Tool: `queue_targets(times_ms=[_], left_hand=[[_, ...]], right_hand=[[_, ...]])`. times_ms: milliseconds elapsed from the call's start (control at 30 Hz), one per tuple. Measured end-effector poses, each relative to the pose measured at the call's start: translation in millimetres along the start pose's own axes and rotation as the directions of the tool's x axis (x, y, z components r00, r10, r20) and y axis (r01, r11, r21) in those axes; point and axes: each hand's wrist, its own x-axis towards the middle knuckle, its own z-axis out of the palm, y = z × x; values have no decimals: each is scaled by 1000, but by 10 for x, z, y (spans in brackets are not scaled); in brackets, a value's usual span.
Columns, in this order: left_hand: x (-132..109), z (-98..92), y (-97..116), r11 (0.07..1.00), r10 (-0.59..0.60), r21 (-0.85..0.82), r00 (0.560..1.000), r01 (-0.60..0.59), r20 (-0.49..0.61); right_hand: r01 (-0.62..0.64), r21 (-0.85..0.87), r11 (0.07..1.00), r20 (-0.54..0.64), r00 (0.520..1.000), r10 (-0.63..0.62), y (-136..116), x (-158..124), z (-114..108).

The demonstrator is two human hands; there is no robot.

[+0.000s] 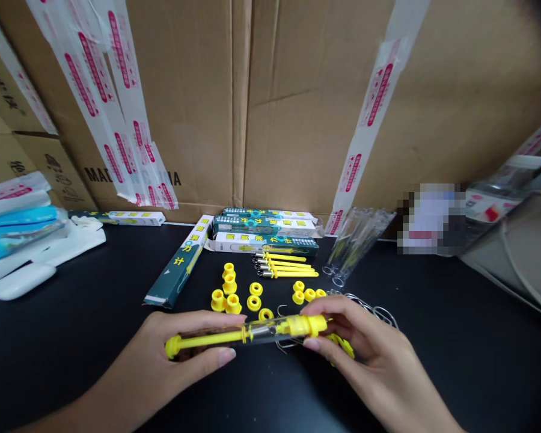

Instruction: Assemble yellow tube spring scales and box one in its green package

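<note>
A clear tube with a yellow rod and yellow end caps lies crosswise between both hands, just above the black table. My left hand is closed round the tube's left part, thumb beneath. My right hand pinches the yellow cap at the tube's right end and also holds a yellow piece underneath. Loose yellow caps lie just beyond the hands, with several yellow rods with springs behind them.
Green and white boxes lie at the back, one angled toward me. Clear empty tubes and metal hooks lie on the right. Taped cardboard cartons form a wall behind. White and blue packets sit at the left.
</note>
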Motion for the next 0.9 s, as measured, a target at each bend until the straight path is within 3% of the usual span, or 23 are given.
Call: queue_targets(times_ms=[200, 400, 667, 833, 900], left_hand=[[-13, 18, 16, 999, -13, -43, 1000, 13, 7], [-20, 10, 63, 991, -78, -91, 981, 96, 178], [-90, 44, 73, 995, -38, -90, 996, 45, 84], [-52, 47, 71, 985, -167, -30, 980, 171, 108], [-35, 42, 70, 989, -143, -11, 986, 144, 87]], right_hand=[[-28, 30, 999, 10, 1000, 28, -10, -1, 10], [-13, 44, 999, -1, 1000, 13, -65, 1, 10], [-45, 119, 992, -7, 999, 46, -86, 9, 22], [-60, 127, 990, -3, 998, 61, -72, -5, 21], [-69, 120, 990, 4, 998, 69, -61, -2, 17]])
